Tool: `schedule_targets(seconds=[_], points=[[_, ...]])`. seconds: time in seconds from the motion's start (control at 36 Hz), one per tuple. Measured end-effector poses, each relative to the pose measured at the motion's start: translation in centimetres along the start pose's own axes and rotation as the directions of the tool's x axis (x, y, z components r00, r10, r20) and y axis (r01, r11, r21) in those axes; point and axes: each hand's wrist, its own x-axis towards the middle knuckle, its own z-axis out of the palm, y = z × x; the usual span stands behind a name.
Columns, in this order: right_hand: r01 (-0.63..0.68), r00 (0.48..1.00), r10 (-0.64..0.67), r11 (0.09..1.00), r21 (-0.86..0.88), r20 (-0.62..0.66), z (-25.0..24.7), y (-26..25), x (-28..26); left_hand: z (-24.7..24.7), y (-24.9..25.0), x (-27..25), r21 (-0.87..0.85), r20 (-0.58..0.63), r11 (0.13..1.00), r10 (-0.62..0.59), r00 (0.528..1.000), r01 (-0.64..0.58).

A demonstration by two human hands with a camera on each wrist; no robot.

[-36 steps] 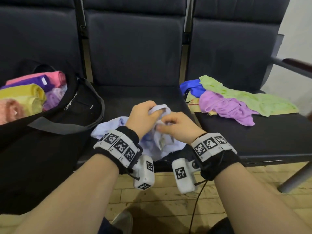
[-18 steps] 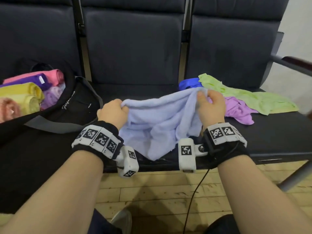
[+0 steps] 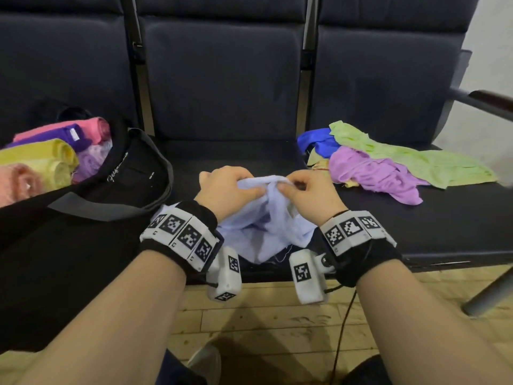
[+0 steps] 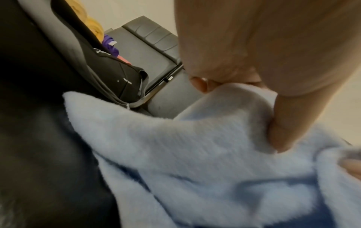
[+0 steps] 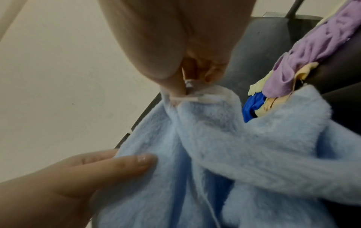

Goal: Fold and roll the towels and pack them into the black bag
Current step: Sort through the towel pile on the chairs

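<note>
The light blue towel (image 3: 266,220) hangs bunched at frame centre, its top edge pinched by the left hand (image 3: 224,191) and right hand (image 3: 311,195), fingers curled tight. Best to find both corners, draw them apart and flatten it before folding.

Half a second ago we held the light blue towel (image 3: 266,223) stretched wide between our hands; now our left hand (image 3: 222,190) and right hand (image 3: 308,195) have come together over the middle seat (image 3: 236,159). The top edge is bunched between both grips, and the towel hangs crumpled at the seat's front edge.
</note>
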Motion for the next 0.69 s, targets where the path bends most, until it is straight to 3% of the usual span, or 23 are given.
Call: schedule_targets(seconds=[0.17, 0.31, 0.42, 0.53, 0.64, 0.69], points=[[-0.084, 0.958, 0.073, 0.996, -0.027, -0.278, -0.7, 1.5, 0.6, 0.0, -1.1, 0.0, 0.098, 0.046, 0.994, -0.050, 0.998, 0.046], [-0.274, 0.882, 0.234, 0.961, -0.041, -0.409, -1.1, 3.1, 1.3, -0.2, -1.4, 0.0, 0.119, 0.106, 0.990, -0.089, 0.990, 0.076], [-0.388, 0.833, 0.302, 0.916, -0.099, -0.464, -1.9, 4.1, 1.9, -0.6, -1.6, -0.3, 0.111, 0.133, 0.986, -0.142, 0.981, 0.128], [-0.420, 0.804, 0.358, 0.907, -0.026, -0.475, -2.6, 4.4, 1.7, -0.7, -2.1, 0.0, 0.122, 0.221, 0.977, -0.198, 0.955, 0.174], [-0.542, 0.740, 0.431, 0.837, -0.078, -0.516, -2.1, 3.7, 1.4, -0.8, -2.9, 0.4, -0.118, 0.248, 0.972, -0.170, 0.954, 0.204], [-0.560, 0.752, 0.449, 0.821, -0.109, -0.482, -1.7, 3.2, 1.1, -0.8, -2.9, 0.3, -0.180, 0.187, 0.962, -0.173, 0.967, 0.207]])
